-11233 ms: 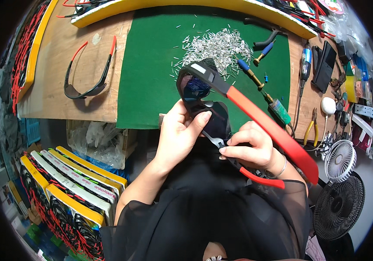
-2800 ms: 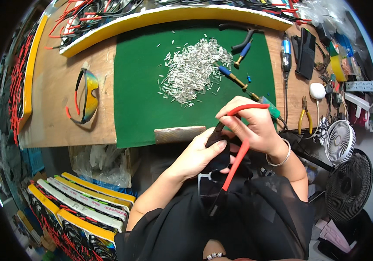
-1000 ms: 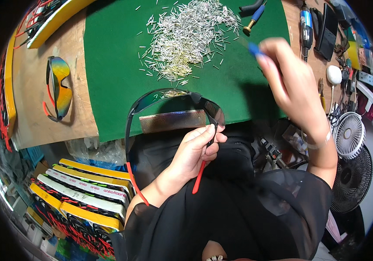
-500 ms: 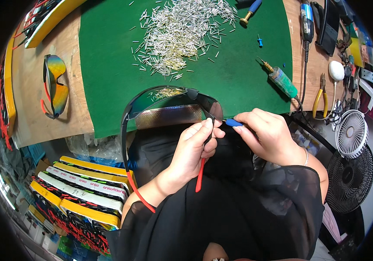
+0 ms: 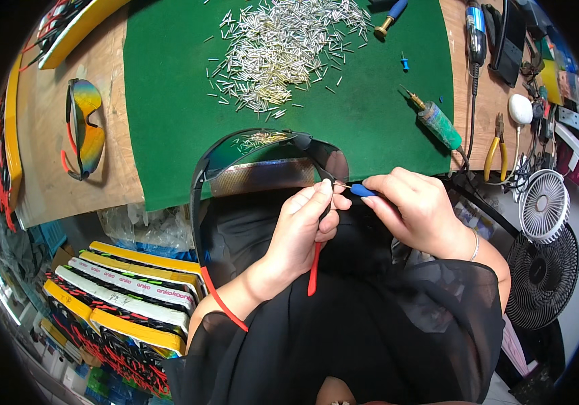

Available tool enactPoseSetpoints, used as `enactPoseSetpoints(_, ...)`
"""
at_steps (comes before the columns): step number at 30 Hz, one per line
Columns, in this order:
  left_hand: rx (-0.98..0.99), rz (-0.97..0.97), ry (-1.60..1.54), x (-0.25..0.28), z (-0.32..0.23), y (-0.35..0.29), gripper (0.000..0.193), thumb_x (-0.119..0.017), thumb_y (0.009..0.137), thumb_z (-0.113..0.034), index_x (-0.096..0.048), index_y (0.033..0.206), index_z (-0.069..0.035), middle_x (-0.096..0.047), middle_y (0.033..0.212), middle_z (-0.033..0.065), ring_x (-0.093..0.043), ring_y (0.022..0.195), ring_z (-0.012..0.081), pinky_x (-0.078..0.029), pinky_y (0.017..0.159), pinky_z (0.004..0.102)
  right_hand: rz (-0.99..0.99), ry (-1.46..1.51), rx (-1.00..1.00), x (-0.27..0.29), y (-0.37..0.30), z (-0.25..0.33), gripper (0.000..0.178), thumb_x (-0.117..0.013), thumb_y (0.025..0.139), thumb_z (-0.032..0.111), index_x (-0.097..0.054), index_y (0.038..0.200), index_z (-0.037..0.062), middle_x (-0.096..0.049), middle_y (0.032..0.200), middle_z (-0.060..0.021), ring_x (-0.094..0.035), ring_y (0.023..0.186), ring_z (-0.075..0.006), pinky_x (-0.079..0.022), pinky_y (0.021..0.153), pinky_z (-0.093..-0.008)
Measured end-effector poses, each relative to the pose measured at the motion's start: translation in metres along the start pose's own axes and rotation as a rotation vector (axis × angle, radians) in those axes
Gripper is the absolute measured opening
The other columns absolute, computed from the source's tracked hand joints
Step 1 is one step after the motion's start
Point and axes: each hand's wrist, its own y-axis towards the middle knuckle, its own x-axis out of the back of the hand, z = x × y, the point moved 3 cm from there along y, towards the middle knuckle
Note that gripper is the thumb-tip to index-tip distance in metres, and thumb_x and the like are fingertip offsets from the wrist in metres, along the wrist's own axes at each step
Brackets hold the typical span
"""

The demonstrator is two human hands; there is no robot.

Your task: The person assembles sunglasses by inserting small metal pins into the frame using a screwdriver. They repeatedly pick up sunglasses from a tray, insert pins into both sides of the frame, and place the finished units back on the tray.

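Note:
My left hand (image 5: 303, 226) pinches a pair of dark wraparound sunglasses (image 5: 200, 177) near the hinge of one temple arm. Both temple arms end in red tips; one tip hangs below my left fingers, the other crosses my left forearm. In my right hand (image 5: 419, 210), between thumb and forefinger, is a small tool with a blue handle (image 5: 361, 190) and a thin metal shaft. The shaft points left and reaches the hinge area at my left fingertips. Its very tip is hidden there, so the exact contact cannot be made out.
Many small metal pins (image 5: 283, 57) lie heaped on the green mat (image 5: 175, 155). A green-handled soldering iron (image 5: 439, 126), a blue push pin (image 5: 405, 63) and yellow pliers (image 5: 496, 150) are on the right. Mirrored glasses (image 5: 89, 135) lie left; boxes of glasses (image 5: 127, 290) stand lower left.
The sunglasses have shifted slightly right in the picture. More of the tool's thin shaft now shows between my hands. Both grips stay the same.

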Motion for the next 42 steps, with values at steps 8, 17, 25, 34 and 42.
enactPoseSetpoints(8, -0.056, -0.023, 0.063, -0.002, 0.003, 0.004, 0.026, -0.043, 0.093, -0.026, -0.054, 0.094, -0.003, -0.057, 0.075, -0.001, -0.034, 0.047, 0.0012, -0.025, 0.041, 0.0155, -0.027, -0.121, 0.046, -0.002, 0.005, 0.011, 0.014, -0.061, 0.069, 0.008, -0.055, 0.081, 0.0068, -0.049, 0.074, -0.0067, -0.056, 0.058, -0.0218, -0.046, 0.049, -0.0293)
enactPoseSetpoints(17, -0.058, -0.053, 0.089, -0.002, 0.001, 0.005, 0.029, -0.043, 0.093, -0.028, -0.054, 0.095, -0.002, -0.057, 0.075, 0.001, -0.034, 0.047, 0.0015, -0.026, 0.041, 0.0156, 0.153, 0.045, -0.042, -0.012, 0.009, -0.004, 0.015, -0.054, 0.083, 0.016, -0.053, 0.075, 0.0039, -0.054, 0.063, -0.0113, -0.058, 0.062, -0.0269, -0.048, 0.054, -0.0344)
enactPoseSetpoints(25, -0.062, -0.025, 0.053, 0.0, 0.0, 0.007, 0.03, -0.043, 0.093, -0.03, -0.054, 0.093, -0.002, -0.053, 0.07, 0.0002, -0.033, 0.046, 0.002, -0.025, 0.04, 0.0161, 0.159, -0.121, 0.024, -0.008, 0.016, 0.003, 0.02, -0.055, 0.082, 0.02, -0.052, 0.071, 0.004, -0.052, 0.06, -0.0099, -0.057, 0.057, -0.0249, -0.047, 0.049, -0.0325)
enactPoseSetpoints(34, -0.056, -0.02, 0.058, 0.0, 0.001, 0.008, 0.029, -0.042, 0.093, -0.031, -0.053, 0.09, -0.004, -0.052, 0.068, 0.0002, -0.032, 0.044, 0.0022, -0.024, 0.04, 0.016, 0.003, -0.402, 0.341, -0.009, 0.014, 0.012, 0.01, -0.057, 0.071, 0.013, -0.05, 0.07, 0.0057, -0.047, 0.064, -0.0038, -0.053, 0.052, -0.0166, -0.044, 0.045, -0.027)
enactPoseSetpoints(42, -0.038, -0.049, 0.094, -0.002, -0.001, 0.004, 0.03, -0.043, 0.093, -0.032, -0.054, 0.09, -0.004, -0.052, 0.068, 0.0003, -0.033, 0.046, 0.0019, -0.024, 0.041, 0.0161, 0.226, -0.037, -0.091, 0.002, 0.023, 0.001, 0.024, -0.056, 0.081, 0.02, -0.052, 0.069, 0.0007, -0.052, 0.061, -0.0121, -0.056, 0.056, -0.0293, -0.046, 0.047, -0.0348)
